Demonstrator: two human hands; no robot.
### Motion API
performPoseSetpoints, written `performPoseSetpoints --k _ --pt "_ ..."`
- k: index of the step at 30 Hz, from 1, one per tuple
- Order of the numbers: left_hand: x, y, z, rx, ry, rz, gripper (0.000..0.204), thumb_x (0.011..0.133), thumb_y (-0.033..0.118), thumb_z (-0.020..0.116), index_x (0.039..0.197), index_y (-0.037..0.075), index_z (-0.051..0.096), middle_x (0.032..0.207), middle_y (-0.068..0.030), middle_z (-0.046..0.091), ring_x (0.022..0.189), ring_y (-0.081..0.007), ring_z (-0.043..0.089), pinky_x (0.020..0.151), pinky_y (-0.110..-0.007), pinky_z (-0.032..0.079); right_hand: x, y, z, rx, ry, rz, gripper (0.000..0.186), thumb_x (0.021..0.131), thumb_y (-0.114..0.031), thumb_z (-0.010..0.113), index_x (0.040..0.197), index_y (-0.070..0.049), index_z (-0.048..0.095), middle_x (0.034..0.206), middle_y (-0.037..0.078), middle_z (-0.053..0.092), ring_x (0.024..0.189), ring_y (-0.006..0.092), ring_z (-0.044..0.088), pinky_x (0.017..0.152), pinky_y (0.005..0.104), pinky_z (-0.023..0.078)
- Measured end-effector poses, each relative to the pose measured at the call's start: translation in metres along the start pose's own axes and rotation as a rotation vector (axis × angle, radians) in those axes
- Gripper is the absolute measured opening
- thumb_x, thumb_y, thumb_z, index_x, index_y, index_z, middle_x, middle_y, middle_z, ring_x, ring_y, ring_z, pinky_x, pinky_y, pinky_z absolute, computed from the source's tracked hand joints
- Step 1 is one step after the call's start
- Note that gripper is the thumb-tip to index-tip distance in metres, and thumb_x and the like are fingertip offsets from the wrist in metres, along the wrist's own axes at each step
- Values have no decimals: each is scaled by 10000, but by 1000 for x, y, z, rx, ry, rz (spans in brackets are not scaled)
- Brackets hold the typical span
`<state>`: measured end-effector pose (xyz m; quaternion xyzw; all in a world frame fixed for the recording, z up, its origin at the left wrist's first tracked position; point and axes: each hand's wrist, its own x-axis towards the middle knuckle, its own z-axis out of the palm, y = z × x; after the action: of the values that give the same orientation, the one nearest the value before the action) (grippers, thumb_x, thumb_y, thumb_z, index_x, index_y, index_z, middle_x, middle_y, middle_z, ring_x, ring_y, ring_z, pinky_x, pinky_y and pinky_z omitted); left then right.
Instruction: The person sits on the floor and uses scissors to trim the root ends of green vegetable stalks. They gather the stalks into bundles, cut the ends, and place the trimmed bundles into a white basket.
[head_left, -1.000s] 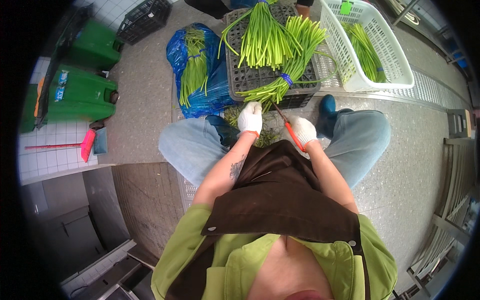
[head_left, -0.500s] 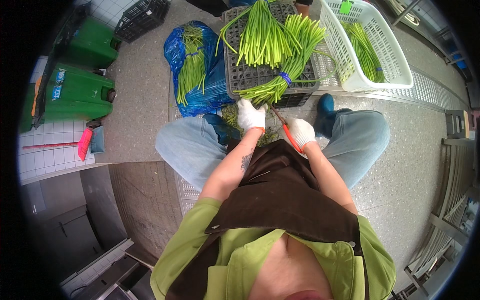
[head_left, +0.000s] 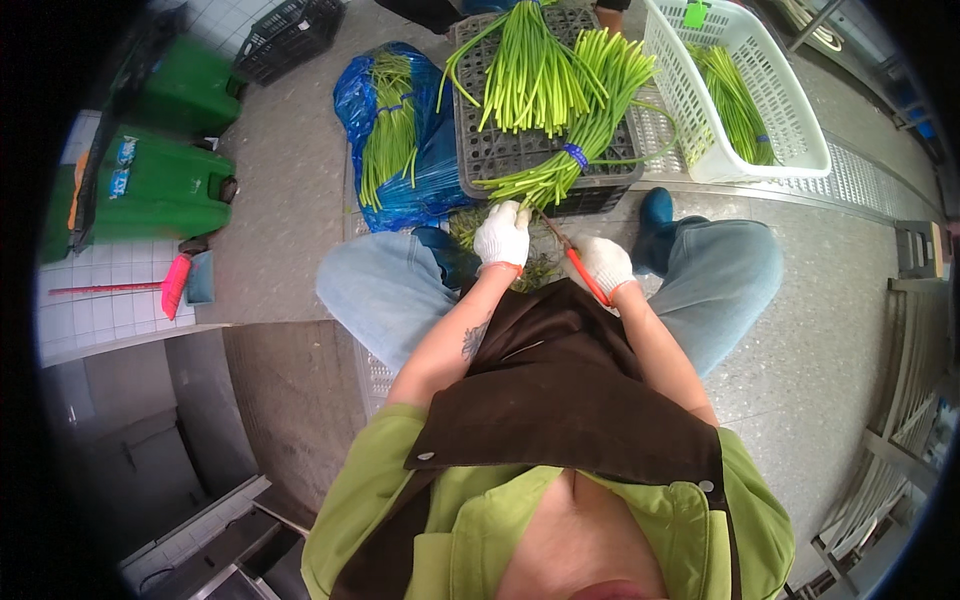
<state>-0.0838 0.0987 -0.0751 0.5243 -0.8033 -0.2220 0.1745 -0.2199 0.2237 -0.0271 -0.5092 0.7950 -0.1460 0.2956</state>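
A bundle of garlic scapes (head_left: pixel 540 180), tied with a blue-purple band (head_left: pixel 574 156), lies on an upturned black crate (head_left: pixel 480 160) in front of me. Its near ends hang over the crate's front edge. My left hand (head_left: pixel 502 238), in a white knit glove, has its fingers closed at those ends; the fingertips are partly hidden. Just right of it, my gloved right hand (head_left: pixel 604 264) grips scissors (head_left: pixel 584 274) with orange-red handles. Their blades point up and left, below the bundle's ends. More garlic scapes (head_left: pixel 535 85) lie behind on the crate.
Left of the crate, a banded bunch (head_left: pixel 388 140) rests on blue plastic wrapping (head_left: pixel 430 150). A white basket (head_left: pixel 735 172) holding another bunch stands right. Trimmings (head_left: pixel 535 272) lie between my boots. Green bins (head_left: pixel 165 185) are far left; another person's hand (head_left: pixel 608 18) shows beyond the crate.
My left hand has turned slightly, its fingers drawing together toward the right at the bundle's ends. My right hand and the scissors have hardly moved.
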Motion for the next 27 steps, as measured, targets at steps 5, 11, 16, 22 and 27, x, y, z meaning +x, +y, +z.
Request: performPoseSetpoints --k 5,11,16,22,27 --pt "-5 4 -11 -6 -145 -8 338 947 391 466 1006 131 674 986 -161 676 902 -399 641 766 -500 502 5 3 2 37 5 -25 308 837 -351 588 951 -85 693 874 216 695 863 406 671 768 481 534" --pt "-2 -1 -5 -60 -94 -70 345 956 392 474 1002 114 673 979 -170 674 907 -399 640 771 -503 501 1 1 -3 39 -37 8 315 835 -351 586 973 -90 696 902 212 698 893 399 670 791 476 532" --pt "-5 -1 -9 -33 -77 50 310 955 371 508 999 108 666 986 -169 673 889 -405 644 757 -511 502 9 5 1 62 -59 -4 308 837 -344 582 965 -88 696 899 221 690 894 409 663 789 484 524" --pt "-6 2 -10 7 -115 95 273 957 344 512 997 114 652 967 -167 670 865 -412 644 733 -521 500 16 9 11 56 11 -35 286 835 -306 567 931 -71 697 874 243 674 868 429 650 765 501 513" --pt "-21 -28 -2 104 -260 57 308 926 380 560 1081 123 631 1084 -175 632 911 -413 645 775 -515 511 11 6 15 1 13 -39 271 844 -295 567 925 -76 704 865 240 674 856 429 652 753 503 519"
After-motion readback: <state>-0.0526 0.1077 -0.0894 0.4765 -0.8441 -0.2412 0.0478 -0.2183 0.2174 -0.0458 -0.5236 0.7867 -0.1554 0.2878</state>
